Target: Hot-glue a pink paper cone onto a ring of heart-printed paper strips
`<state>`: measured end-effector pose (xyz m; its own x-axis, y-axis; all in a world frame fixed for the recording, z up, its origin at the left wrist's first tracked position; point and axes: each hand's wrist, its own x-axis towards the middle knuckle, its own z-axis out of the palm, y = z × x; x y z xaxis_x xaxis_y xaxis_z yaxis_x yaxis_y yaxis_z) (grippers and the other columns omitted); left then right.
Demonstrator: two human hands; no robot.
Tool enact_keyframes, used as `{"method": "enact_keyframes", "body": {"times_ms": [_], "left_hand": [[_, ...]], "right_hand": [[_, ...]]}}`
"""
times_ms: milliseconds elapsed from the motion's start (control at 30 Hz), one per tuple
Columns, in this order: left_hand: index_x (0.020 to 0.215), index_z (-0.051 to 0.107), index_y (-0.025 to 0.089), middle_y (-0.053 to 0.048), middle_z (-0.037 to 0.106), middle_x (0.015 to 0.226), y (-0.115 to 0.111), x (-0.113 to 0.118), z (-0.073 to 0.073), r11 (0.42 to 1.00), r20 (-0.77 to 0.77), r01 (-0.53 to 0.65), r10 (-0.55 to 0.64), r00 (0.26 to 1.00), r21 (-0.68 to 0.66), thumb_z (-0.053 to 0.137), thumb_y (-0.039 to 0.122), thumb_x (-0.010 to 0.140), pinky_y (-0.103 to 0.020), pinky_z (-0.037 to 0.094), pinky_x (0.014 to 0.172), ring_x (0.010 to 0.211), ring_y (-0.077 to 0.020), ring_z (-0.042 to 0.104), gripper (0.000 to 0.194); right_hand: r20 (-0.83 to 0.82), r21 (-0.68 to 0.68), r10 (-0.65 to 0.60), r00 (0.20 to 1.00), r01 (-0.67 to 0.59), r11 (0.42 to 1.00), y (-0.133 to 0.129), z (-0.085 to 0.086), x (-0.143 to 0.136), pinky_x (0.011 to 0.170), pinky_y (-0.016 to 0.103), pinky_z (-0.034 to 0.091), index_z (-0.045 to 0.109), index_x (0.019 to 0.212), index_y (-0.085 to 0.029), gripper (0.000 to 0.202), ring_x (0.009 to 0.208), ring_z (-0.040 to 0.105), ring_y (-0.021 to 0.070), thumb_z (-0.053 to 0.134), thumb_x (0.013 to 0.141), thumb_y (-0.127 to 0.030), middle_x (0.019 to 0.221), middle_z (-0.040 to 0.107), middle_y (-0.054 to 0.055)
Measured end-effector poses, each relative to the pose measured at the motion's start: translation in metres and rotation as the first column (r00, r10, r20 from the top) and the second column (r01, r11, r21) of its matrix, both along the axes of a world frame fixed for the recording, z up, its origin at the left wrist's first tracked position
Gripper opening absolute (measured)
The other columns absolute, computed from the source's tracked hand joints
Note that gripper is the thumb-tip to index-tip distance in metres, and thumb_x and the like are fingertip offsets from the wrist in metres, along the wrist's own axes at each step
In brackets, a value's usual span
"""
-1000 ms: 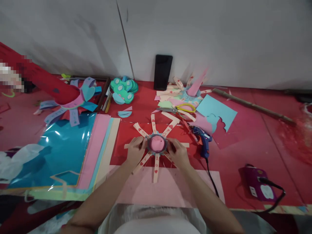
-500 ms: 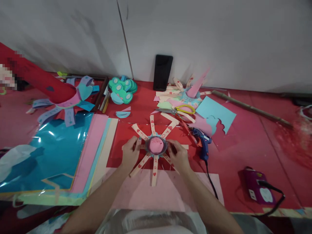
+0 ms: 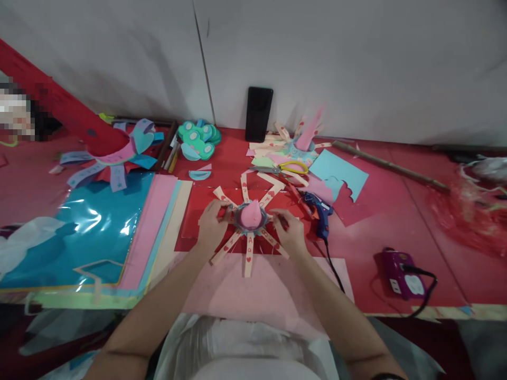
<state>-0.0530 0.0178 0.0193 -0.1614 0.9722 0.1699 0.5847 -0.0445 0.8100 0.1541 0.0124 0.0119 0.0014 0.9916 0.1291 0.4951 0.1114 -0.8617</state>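
Observation:
A paper craft sits between my hands at the middle of the table: a pink cone (image 3: 251,215) rises from a dark, blue-edged ring. Cream strips (image 3: 248,258) with red letters and hearts spread out from it like spokes. My left hand (image 3: 213,224) has its fingertips closed at the ring's left side. On the right side, my right hand (image 3: 290,232) pinches at the ring's edge, where a strip is partly hidden by the fingers. Beneath lie a red sheet (image 3: 186,244) and a pink sheet (image 3: 261,287).
Scissors (image 3: 293,168) and a blue glue gun (image 3: 322,219) lie to the right, its cord running towards me. Beyond stands a similar pink-coned craft (image 3: 308,138) near a phone (image 3: 259,115). A purple power adapter (image 3: 402,274) is at right. Leftward, a red cone (image 3: 101,140) leans over colored sheets (image 3: 152,232).
The view has tilted down and shifted slightly. The pink cone, earlier seen nearly end-on, now shows its side with the tip pointing up. Both hands stay at the ring.

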Motion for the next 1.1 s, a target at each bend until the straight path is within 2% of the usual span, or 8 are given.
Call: {"method": "enact_keyframes", "body": {"times_ms": [200, 400, 567, 767, 900, 1100], "left_hand": [[0.080, 0.057, 0.019, -0.003, 0.062, 0.083, 0.003, 0.001, -0.004, 0.998, -0.042, 0.031, -0.029, 0.999, 0.050, 0.047, 0.022, 0.081, -0.029, 0.045, 0.078, 0.084, -0.0155, 0.057, 0.011], [0.080, 0.057, 0.018, -0.002, 0.063, 0.081, 0.005, -0.002, -0.010, 0.999, -0.042, -0.006, 0.007, 0.999, 0.033, 0.045, 0.024, 0.082, -0.026, 0.044, 0.075, 0.081, -0.0142, 0.058, 0.013], [0.081, 0.057, 0.018, -0.003, 0.063, 0.083, 0.003, -0.005, -0.001, 0.998, -0.082, 0.020, -0.015, 0.997, 0.057, 0.046, 0.028, 0.083, -0.027, 0.043, 0.076, 0.084, -0.0156, 0.058, 0.015], [0.077, 0.055, 0.018, -0.002, 0.062, 0.079, -0.002, -0.007, 0.010, 0.999, -0.054, -0.025, 0.027, 0.998, 0.028, 0.045, 0.036, 0.084, -0.023, 0.041, 0.064, 0.077, -0.0146, 0.057, 0.022], [0.072, 0.054, 0.019, -0.001, 0.059, 0.072, -0.006, -0.005, 0.011, 1.000, -0.046, 0.007, -0.007, 0.999, -0.006, 0.043, 0.038, 0.086, -0.023, 0.039, 0.059, 0.071, -0.0139, 0.054, 0.026], [0.068, 0.056, 0.019, -0.002, 0.060, 0.070, -0.012, -0.002, 0.012, 0.998, -0.100, 0.017, -0.024, 0.995, -0.067, 0.044, 0.038, 0.086, -0.027, 0.039, 0.068, 0.072, -0.0159, 0.054, 0.029]], "right_hand": [[-0.013, 0.117, -0.049, 0.999, 0.051, 0.992, -0.013, 0.012, -0.001, 0.060, 0.022, 0.047, 0.062, 0.091, -0.016, 0.024, 0.059, 0.056, 0.0102, 0.043, 0.084, -0.029, 0.070, 0.063, 0.003], [-0.054, 0.084, -0.048, 0.997, 0.052, 0.995, -0.012, 0.009, 0.000, 0.059, 0.021, 0.047, 0.061, 0.093, -0.017, 0.024, 0.056, 0.055, 0.0096, 0.043, 0.084, -0.030, 0.066, 0.060, 0.000], [-0.059, 0.070, -0.036, 0.998, 0.040, 0.997, -0.011, 0.008, -0.002, 0.056, 0.020, 0.045, 0.060, 0.093, -0.017, 0.024, 0.052, 0.052, 0.0087, 0.043, 0.083, -0.031, 0.061, 0.057, -0.001], [-0.058, 0.103, -0.046, 0.997, 0.052, 0.993, -0.014, 0.010, -0.003, 0.052, 0.020, 0.043, 0.061, 0.092, -0.017, 0.024, 0.050, 0.051, 0.0084, 0.043, 0.084, -0.030, 0.059, 0.054, -0.002], [-0.021, 0.062, -0.035, 0.999, 0.036, 0.997, -0.015, 0.009, -0.002, 0.051, 0.019, 0.041, 0.061, 0.089, -0.016, 0.024, 0.049, 0.049, 0.0079, 0.043, 0.085, -0.032, 0.057, 0.053, -0.002], [-0.084, -0.056, 0.005, 0.996, -0.010, 0.998, -0.012, 0.002, -0.005, 0.050, 0.018, 0.042, 0.062, 0.093, -0.016, 0.025, 0.047, 0.049, 0.0077, 0.045, 0.084, -0.033, 0.057, 0.054, -0.002]]}}
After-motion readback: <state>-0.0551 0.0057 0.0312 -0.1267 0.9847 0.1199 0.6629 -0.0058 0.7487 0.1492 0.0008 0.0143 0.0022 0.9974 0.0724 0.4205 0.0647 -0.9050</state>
